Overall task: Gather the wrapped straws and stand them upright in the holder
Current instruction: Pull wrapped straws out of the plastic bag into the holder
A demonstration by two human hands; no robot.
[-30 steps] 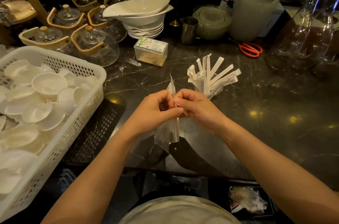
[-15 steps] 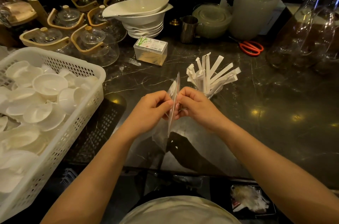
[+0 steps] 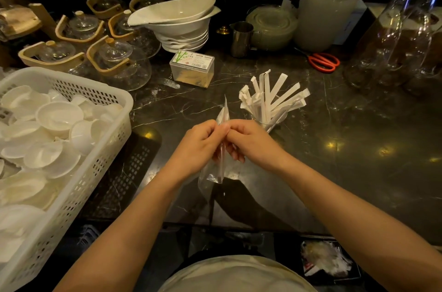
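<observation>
Both hands (image 3: 224, 141) pinching clear bag (image 3: 215, 172), wrapped straws (image 3: 272, 98) fanned in holder (image 3: 270, 121)

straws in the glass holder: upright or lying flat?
Upright but fanned. The wrapped straws stand in the glass holder, ends splaying up and rightward; none of that bunch lies flat on the counter.

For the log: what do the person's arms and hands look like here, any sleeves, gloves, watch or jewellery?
Both forearms are bare up to the frame edge, with no sleeves visible. The left hand and the right hand wear no gloves, and no watch, bracelet or ring shows on the visible sides. Fingers are bare; nail detail is too dim to judge. A pale garment covers the torso at the bottom edge.
</observation>
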